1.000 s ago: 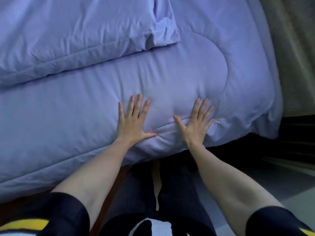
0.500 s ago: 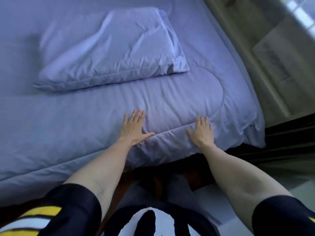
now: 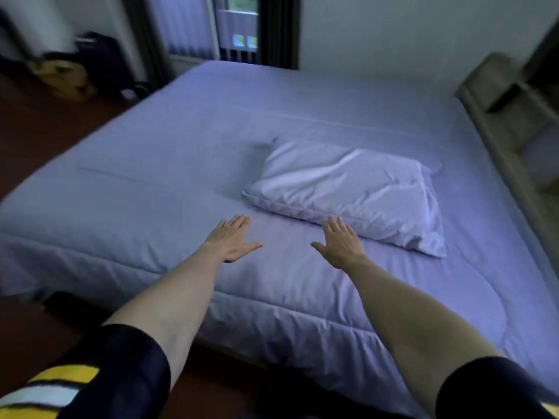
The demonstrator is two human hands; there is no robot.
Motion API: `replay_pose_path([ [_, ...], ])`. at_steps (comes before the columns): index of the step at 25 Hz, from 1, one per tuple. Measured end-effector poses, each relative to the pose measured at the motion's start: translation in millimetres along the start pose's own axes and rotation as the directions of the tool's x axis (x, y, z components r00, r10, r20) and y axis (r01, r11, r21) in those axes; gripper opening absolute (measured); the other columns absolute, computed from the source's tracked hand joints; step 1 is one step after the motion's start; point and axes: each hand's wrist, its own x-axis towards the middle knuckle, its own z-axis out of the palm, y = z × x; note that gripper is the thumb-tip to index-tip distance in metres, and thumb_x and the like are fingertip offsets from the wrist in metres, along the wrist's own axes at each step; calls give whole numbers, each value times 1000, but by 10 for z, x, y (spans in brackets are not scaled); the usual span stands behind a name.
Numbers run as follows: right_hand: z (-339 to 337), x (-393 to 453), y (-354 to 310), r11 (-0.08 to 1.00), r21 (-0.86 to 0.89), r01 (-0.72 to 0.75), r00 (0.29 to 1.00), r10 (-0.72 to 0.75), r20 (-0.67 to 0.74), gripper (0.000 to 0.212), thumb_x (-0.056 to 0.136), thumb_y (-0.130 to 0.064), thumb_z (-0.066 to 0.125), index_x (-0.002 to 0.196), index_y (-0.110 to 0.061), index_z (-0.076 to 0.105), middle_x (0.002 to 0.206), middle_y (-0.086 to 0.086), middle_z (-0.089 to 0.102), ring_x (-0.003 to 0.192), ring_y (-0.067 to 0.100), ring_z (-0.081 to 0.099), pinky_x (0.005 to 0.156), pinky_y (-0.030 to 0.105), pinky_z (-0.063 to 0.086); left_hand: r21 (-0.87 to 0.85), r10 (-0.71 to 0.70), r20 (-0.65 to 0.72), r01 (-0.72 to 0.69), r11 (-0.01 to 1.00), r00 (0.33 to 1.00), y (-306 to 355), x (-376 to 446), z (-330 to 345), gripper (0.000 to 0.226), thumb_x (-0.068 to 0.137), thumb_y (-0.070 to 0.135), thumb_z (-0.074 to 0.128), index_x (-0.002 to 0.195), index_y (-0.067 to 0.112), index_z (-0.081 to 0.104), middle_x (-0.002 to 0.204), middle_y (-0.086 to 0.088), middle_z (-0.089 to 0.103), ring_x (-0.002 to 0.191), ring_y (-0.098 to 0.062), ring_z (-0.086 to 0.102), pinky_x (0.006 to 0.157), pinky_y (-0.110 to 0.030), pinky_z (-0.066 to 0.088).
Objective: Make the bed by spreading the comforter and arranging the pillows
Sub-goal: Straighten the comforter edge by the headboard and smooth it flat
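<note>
Comforter (image 3: 151, 189) lies spread flat. Left hand (image 3: 231, 241) and right hand (image 3: 341, 244): fingers straight, holding nothing. One pillow (image 3: 351, 192) just beyond right fingertips, likely unplaced.

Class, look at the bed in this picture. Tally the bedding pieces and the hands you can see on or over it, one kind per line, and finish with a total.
Pillow: 1
Comforter: 1
Hands: 2, the left hand and the right hand, both with fingers straight
Total: 4

Single head view, near the bed's (image 3: 151, 182) side edge, looking down across it
</note>
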Motion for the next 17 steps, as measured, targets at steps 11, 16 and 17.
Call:
replay_pose_path([
  [11, -288, 772, -2010, 913, -109, 393, 919, -393, 23, 73, 100, -53, 30, 154, -9, 10, 163, 7, 5, 150, 25, -2, 121, 41, 6, -135, -386, -49, 377, 916, 921, -1747, -786, -88, 83, 95, 63, 25, 153, 10, 0, 162, -4, -5, 150, -16, -4, 122, -39, 1],
  [16, -238, 1091, -3225, 904, -119, 411, 911, -409, 48, 73, 101, -53, 25, 155, -10, 1, 163, 7, -2, 150, 24, -6, 122, 40, 2, -156, -450, -43, 439, 885, 892, -2947, -1068, -129, 82, 95, 62, 24, 153, 10, -1, 162, -5, -6, 150, -17, -4, 122, -39, 1],
  [17, -243, 1155, -3495, 904, -118, 411, 912, -408, 48, 73, 101, -53, 25, 155, -10, 0, 163, 7, -3, 150, 23, -6, 122, 40, 2, -168, -456, -40, 444, 880, 889, -3225, -1116, -164, 81, 95, 61, 24, 153, 10, -1, 162, -5, -6, 150, -17, -4, 122, -39, 1],
])
